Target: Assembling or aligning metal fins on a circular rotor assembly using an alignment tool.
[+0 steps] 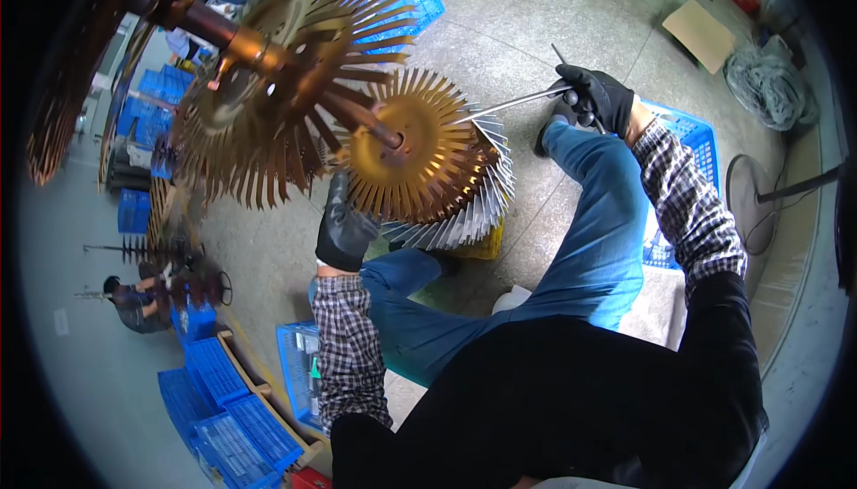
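Note:
A copper-brown disc with many narrow prongs round its rim stands in front of me on a central shaft. Flat silver blades line its right and lower edge. My left hand, in a black glove, is at the disc's lower left; its fingers reach up along the prongs and are partly hidden. To the right, my gloved right hand is closed round a thin metal rod, whose far end reaches the prongs at the disc's upper right. A second thin dark end sticks out above that hand.
A larger pronged disc on the same shaft looms at upper left. Blue crates stand beside my right leg and at left. A yellow crate sits below the disc. Cardboard and plastic wrap lie at far right.

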Demonstrator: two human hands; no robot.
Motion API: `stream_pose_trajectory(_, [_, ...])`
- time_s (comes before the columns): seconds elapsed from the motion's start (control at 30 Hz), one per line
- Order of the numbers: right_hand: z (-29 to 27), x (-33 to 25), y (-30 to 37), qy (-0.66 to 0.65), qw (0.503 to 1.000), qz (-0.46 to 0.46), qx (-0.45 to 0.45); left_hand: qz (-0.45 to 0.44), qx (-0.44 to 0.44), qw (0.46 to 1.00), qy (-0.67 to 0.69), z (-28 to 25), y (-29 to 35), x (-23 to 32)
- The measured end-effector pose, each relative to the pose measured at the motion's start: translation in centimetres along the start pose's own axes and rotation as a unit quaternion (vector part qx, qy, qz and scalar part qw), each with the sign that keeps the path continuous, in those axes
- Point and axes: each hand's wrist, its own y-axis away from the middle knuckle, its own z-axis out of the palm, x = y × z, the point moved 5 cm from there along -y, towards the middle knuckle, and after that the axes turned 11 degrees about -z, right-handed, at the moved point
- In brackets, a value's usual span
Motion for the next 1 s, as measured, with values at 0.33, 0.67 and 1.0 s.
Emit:
stream_pose_trajectory(0.33, [0.8,-0.7,-0.1,0.035,0.999,-0.011,-0.021,0.064,0.096,0.991,-0.067,-2.8,-0.4,-1.7])
stream_pose_trajectory(0.67, [1.2,-0.9,-0.5,0.068,0.998,-0.009,-0.012,0.032,-0.068,0.984,0.164,-5.7,1.8,-2.1])
stream_pose_trajectory(1.0, [0.3,-0.8,-1.4,0.172,0.984,-0.035,-0.011,0.056,0.138,0.981,0.126,-7.3,5.6,-3.1])
